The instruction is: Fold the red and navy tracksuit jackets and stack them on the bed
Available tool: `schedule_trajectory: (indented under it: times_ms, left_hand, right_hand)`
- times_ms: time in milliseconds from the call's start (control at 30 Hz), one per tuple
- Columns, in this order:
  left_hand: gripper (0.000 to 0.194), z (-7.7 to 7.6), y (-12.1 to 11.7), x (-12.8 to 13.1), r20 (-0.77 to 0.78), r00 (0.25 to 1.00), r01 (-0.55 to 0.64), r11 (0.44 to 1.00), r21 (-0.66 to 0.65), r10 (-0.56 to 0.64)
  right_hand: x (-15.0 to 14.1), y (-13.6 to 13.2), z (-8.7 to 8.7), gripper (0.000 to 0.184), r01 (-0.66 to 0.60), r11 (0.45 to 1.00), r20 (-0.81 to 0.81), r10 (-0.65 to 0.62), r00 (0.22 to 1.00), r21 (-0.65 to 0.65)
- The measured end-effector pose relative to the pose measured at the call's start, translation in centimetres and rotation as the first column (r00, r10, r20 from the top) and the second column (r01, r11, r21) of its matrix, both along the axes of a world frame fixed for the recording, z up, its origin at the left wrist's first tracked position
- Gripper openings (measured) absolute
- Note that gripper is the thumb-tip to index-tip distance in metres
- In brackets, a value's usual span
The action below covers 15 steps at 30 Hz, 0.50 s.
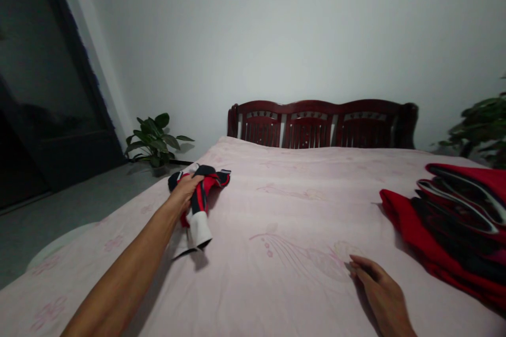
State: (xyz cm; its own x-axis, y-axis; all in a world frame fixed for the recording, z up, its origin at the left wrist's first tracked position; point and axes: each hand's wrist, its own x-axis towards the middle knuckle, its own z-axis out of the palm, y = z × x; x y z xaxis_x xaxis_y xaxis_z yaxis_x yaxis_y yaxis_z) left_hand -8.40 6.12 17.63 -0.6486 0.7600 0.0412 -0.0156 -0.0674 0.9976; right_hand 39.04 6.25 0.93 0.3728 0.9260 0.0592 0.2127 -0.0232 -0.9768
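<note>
Garment [201,204]: red, navy and white cloth, bunched, located over the left part of the pink patterned sheet [276,279]. Expected handling: light, soft and limp, with low risk of damage; loose ends are likely to swing and fold under. The cloth does not appear slippery. Recommended hold: a gathered fold near the upper middle, or two opposite edges where a flat spread is required.

Left hand [187,188]: clamped on the upper part of the garment. The thumb side lies over the cloth; the remaining fingers are largely hidden by it. A navy end with white stripes projects beyond the hand to the right, and a white section hangs toward the near side. Whether its lower edge touches the sheet cannot be determined.

Right hand [380,290]: holds nothing; fingers loosely curled, slightly apart, well clear of the garment. Contact with the sheet cannot be determined.

Surroundings: a stack of folded clothes [446,245], red and dark, rests to the right of the right hand. A dark wooden headboard [308,124] stands at the far edge
</note>
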Motion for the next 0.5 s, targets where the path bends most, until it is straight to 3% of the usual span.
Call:
schedule_trajectory:
  times_ms: [67,100,167,200,233,367,500]
  left_hand:
    - [0.032,0.3,0.3,3.7,0.032,0.976,0.214,0.977,0.021,-0.215]
    - [0.039,0.1,0.3,5.4,0.049,0.930,0.363,0.931,0.030,-0.364]
    - [0.051,-0.6,0.1,8.0,0.058,0.776,0.626,0.779,0.045,-0.628]
    - [0.055,-1.3,0.1,8.8,0.011,0.716,0.698,0.716,0.009,-0.698]
    - [0.056,-2.0,0.2,9.2,-0.069,0.693,0.715,0.696,-0.062,-0.718]
    - [0.051,-5.6,1.5,7.9,-0.446,0.703,0.433,0.831,-0.350,-0.554]
    - [0.059,-8.7,2.8,4.4,-0.627,0.653,0.135,0.879,-0.457,-0.426]
  right_hand:
    - [-0.2,-0.2,0.0,0.050,0.023,1.000,-0.121,-0.020,0.992,0.018]
    - [-0.2,-0.4,0.1,0.052,0.029,0.999,-0.175,-0.024,0.984,0.024]
    - [-0.2,-0.7,0.3,0.056,0.025,0.999,-0.269,-0.012,0.963,0.044]
    - [-0.2,-0.8,0.4,0.057,0.007,0.999,-0.311,0.009,0.950,0.052]
    - [-0.1,-1.0,0.4,0.059,-0.019,0.998,-0.349,0.039,0.936,0.059]
    - [0.5,-1.4,0.8,0.070,-0.141,0.989,-0.400,0.147,0.905,0.044]
    - [0.7,-1.3,1.5,0.080,-0.278,0.960,-0.334,0.248,0.910,-0.045]
